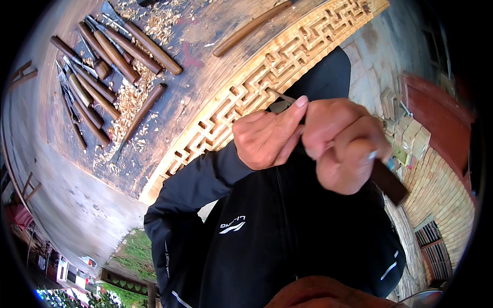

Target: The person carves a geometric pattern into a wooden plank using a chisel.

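Observation:
A long carved wooden board (267, 77) with a raised maze-like lattice pattern runs diagonally along the near edge of the workbench. My right hand (346, 143) is closed in a fist round a wood carving chisel; its dark brown handle end (389, 182) sticks out below the fist. My left hand (268, 134) pinches the chisel near its metal blade (281, 95), thumb and fingers together, just in front of the right hand. The blade's tip reaches the near edge of the carved board. Most of the chisel's middle is hidden by my hands.
Several wood-handled chisels (110, 49) lie grouped on the workbench (179, 102) at the far left, among wood shavings (131, 105). One chisel (138, 120) lies apart, nearer the board. A wooden handle (251, 28) rests behind the board. Bricks (411, 136) are stacked at the right.

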The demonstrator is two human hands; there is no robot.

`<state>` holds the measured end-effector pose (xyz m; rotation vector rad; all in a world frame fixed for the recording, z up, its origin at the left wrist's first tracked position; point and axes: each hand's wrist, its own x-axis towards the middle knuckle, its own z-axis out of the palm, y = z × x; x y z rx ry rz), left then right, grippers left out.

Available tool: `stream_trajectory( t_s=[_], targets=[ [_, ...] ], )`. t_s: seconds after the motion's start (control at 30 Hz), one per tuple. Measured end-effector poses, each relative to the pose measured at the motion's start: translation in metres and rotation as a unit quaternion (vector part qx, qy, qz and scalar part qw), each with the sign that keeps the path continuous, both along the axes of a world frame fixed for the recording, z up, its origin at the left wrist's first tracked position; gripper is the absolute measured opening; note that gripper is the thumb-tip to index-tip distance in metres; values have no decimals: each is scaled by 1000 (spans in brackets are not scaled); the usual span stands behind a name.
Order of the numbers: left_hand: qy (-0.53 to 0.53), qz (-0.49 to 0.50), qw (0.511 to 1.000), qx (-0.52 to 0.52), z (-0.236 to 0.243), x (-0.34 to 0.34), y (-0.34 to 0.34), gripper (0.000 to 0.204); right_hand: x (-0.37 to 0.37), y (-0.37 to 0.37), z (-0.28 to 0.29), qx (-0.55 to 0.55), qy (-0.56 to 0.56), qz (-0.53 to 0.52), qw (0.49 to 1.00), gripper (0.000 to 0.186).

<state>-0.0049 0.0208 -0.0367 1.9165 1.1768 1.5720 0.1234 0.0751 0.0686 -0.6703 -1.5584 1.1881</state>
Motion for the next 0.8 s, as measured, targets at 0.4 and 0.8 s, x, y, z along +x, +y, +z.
stream_trajectory(
  t_s=[0.4,0.8],
  targets=[
    [25,-74,997,11,1,0,-2,74,38,10,9,-47,134,76,987,52],
    [28,-69,997,-35,0,0,-4,76,28,2,-3,80,87,83,989,52]
  ],
)
